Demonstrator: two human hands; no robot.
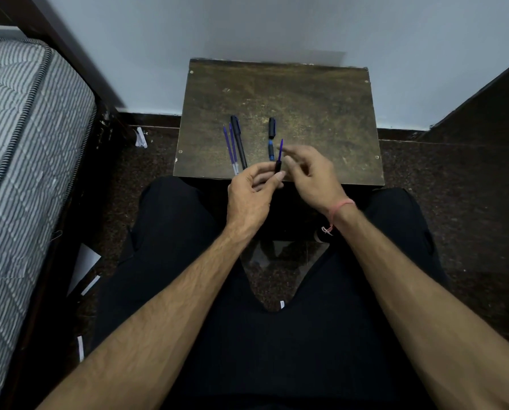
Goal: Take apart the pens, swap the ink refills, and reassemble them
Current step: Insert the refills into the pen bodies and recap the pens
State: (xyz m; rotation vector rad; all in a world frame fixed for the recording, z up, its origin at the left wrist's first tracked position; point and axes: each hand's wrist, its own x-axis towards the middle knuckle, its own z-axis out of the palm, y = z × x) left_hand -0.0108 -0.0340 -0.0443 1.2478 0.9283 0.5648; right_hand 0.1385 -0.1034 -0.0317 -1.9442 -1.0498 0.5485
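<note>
My left hand pinches a short black pen piece with a purple-blue refill sticking up out of it. My right hand hovers just right of that refill, blurred, fingers loosely curled, holding nothing that I can see. On the small brown table lie a whole black pen and two loose purple refills at the left. A black cap and a blue-black pen piece lie in the middle, just beyond my hands.
A mattress with striped ticking stands close at the left. A pale wall rises behind the table. My legs in dark trousers flank the table's near edge. Paper scraps lie on the dark floor.
</note>
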